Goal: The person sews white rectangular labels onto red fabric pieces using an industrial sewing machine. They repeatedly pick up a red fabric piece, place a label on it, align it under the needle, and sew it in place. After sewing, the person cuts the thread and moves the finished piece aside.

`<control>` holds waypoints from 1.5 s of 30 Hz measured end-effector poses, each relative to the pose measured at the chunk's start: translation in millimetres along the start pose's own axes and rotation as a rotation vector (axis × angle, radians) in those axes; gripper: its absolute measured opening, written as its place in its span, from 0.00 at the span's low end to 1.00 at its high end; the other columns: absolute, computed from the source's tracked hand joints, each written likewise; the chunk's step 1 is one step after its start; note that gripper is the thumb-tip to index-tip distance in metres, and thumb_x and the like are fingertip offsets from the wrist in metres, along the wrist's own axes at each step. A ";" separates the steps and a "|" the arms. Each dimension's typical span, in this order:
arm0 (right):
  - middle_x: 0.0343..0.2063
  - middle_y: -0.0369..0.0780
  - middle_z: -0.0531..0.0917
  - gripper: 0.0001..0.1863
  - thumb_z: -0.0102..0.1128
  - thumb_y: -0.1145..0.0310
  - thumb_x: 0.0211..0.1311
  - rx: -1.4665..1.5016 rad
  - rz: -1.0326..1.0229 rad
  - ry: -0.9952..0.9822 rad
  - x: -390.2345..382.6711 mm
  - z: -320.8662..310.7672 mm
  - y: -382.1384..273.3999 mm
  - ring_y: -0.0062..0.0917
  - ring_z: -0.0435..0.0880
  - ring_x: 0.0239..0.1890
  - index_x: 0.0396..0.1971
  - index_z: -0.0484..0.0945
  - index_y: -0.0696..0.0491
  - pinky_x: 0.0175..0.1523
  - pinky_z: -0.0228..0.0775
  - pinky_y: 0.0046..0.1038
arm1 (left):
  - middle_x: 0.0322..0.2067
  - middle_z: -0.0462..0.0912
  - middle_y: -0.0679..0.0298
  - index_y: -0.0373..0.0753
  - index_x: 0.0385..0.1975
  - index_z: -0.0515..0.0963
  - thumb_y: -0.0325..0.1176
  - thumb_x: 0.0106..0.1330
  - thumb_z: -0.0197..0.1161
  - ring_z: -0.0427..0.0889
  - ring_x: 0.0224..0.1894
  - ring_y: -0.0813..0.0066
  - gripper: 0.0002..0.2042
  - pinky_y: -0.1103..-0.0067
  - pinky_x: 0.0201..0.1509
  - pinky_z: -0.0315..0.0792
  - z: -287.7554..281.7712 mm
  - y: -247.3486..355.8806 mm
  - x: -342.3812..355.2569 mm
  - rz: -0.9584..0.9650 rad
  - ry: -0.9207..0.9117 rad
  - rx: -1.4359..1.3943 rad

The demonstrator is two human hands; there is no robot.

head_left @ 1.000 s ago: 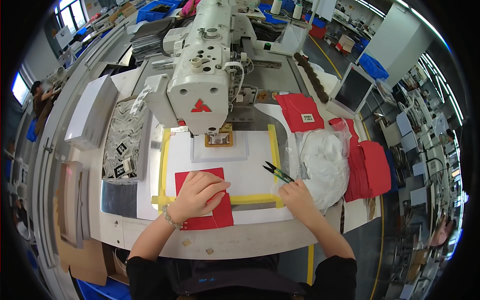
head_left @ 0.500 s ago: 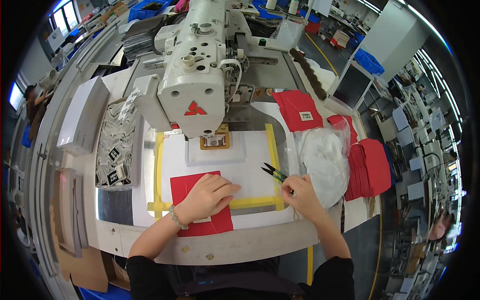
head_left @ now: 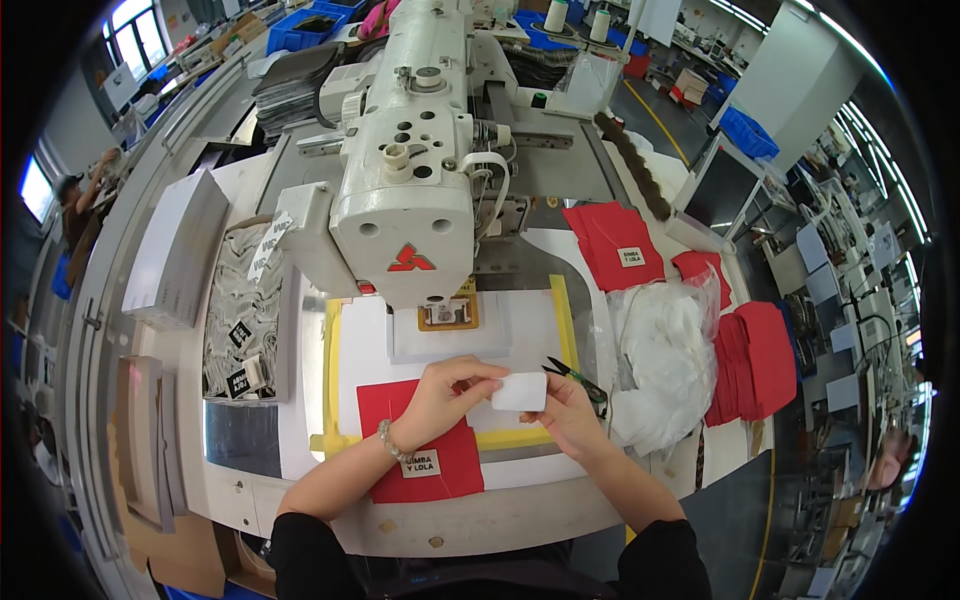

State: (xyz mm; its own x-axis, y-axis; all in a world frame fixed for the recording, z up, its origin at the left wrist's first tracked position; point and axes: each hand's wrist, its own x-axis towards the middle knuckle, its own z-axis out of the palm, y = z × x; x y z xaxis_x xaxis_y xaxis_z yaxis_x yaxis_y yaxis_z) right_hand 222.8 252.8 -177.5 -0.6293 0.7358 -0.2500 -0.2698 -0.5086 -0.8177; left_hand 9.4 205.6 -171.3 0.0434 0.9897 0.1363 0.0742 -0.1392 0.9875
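A small white rectangular piece (head_left: 519, 392), paper or thin cloth, is held up over the table. My left hand (head_left: 450, 392) pinches its left edge, and my right hand (head_left: 569, 415) grips its lower right corner. Beneath my left wrist lies a red fabric piece (head_left: 455, 480) with a small pale label (head_left: 421, 463) sewn or laid on it, partly covered by the forearm. Just right of my right hand rest dark scissors (head_left: 577, 377) with some green on them. Above the hands stands a white sewing machine (head_left: 405, 215), its gold-coloured clamp frame (head_left: 448, 313) over a white sheet edged with yellow tape.
Left of the machine is an open box (head_left: 245, 320) of pale labels, beside a closed white box (head_left: 177, 250). On the right sit a clear plastic bag (head_left: 660, 365) of white pieces, stacked red fabric (head_left: 755, 362) and a labelled red piece (head_left: 612, 240). A monitor (head_left: 718, 187) stands behind.
My right hand has come left from beside the scissors, and the white piece is now held between both hands. My left hand has lifted off the red fabric. The whole view has shifted slightly.
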 end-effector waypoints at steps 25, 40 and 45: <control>0.39 0.43 0.84 0.10 0.63 0.82 0.58 -0.545 -0.424 0.249 -7.6 4.0 2.2 0.23 0.85 0.31 0.41 0.82 0.62 0.37 0.76 0.20 | 0.32 0.81 0.64 0.35 0.45 0.82 0.22 0.64 0.62 0.80 0.31 0.82 0.10 0.86 0.32 0.77 -6.3 -11.5 -4.9 -0.037 0.017 -0.018; 0.40 0.38 0.76 0.07 0.69 0.82 0.50 -0.729 -0.463 0.227 0.3 -0.4 4.4 0.14 0.74 0.30 0.31 0.83 0.58 0.33 0.66 0.15 | 0.33 0.80 0.63 0.36 0.44 0.82 0.23 0.63 0.63 0.78 0.31 0.80 0.10 0.83 0.35 0.76 -4.8 -10.6 -5.8 -0.013 -0.079 0.009; 0.37 0.33 0.73 0.07 0.71 0.78 0.50 -0.869 -0.508 0.212 -4.5 4.3 0.7 0.12 0.67 0.29 0.29 0.82 0.55 0.32 0.58 0.15 | 0.37 0.79 0.62 0.39 0.44 0.82 0.28 0.62 0.65 0.79 0.35 0.73 0.11 0.79 0.39 0.74 -2.2 1.8 -2.7 0.011 -0.179 0.139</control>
State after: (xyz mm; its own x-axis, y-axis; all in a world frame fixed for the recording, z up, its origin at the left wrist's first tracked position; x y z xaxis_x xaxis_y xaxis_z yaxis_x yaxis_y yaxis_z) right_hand 222.3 247.2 -174.7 -0.4242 0.8803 0.2125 0.2054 0.3220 -0.9242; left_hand 7.2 202.7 -169.7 0.2203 0.9682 0.1188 0.2087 -0.1658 0.9638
